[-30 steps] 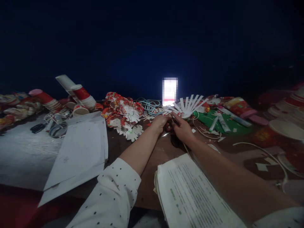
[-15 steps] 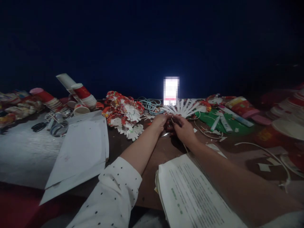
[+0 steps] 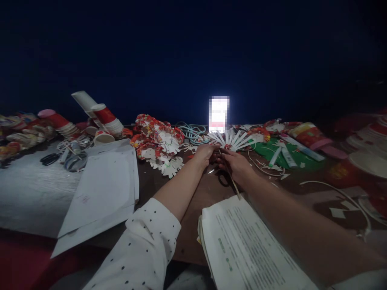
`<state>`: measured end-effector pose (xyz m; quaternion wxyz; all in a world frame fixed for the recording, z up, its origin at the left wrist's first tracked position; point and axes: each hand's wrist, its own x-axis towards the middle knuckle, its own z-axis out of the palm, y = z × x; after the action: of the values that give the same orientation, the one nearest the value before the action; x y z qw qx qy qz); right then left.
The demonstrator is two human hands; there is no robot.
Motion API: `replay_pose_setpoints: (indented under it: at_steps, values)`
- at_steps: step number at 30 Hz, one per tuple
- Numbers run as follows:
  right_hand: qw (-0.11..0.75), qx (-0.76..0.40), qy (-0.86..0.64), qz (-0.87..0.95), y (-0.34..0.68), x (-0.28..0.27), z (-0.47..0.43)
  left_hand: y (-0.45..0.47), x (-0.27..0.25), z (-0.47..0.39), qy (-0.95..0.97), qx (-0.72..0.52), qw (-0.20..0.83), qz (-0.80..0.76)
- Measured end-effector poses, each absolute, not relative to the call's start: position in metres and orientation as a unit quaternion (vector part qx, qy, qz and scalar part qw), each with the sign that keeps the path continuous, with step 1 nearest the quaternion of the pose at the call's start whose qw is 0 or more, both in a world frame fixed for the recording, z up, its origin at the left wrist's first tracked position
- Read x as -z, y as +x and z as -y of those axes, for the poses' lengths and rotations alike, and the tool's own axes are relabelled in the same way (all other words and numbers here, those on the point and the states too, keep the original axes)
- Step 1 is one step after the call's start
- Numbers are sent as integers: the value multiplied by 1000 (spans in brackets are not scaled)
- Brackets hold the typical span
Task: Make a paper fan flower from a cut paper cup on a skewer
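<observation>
In the middle of the table my hands are close together. My left hand [image 3: 206, 156] is closed at the near edge of a paper cup cut into white strips [image 3: 238, 140] that fan out, with a bit of red at the centre. Its fingertips are partly hidden. Pinched in my right hand [image 3: 237, 164] is a thin tan stick or cord [image 3: 233, 181], which runs down to the printed booklet [image 3: 238, 241]. Below my hands lie scissors [image 3: 224, 178], their black handle loop showing.
A bright phone screen [image 3: 219, 113] stands behind my hands. Left of them are red-and-white cut cups [image 3: 159, 141], white sheets [image 3: 102, 189] and stacked paper cups [image 3: 107, 119]. Marker pens [image 3: 288, 156] rest on a green sheet [image 3: 263, 152] to the right. A pale cord [image 3: 338, 187] curves farther right.
My right hand has turned and shifted slightly right, so more of the thin stick or cord and the scissors' handle shows. My left hand has hardly moved.
</observation>
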<state>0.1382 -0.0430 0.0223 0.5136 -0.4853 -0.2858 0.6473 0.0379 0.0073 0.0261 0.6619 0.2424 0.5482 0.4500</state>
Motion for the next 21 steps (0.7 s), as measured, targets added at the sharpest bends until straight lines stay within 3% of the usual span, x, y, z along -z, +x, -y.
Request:
replay_pose_setpoints:
  at_steps: [21]
  values:
    - [532, -672, -441, 265, 141, -22, 42, 34, -37, -2, 261, -422, 684, -535]
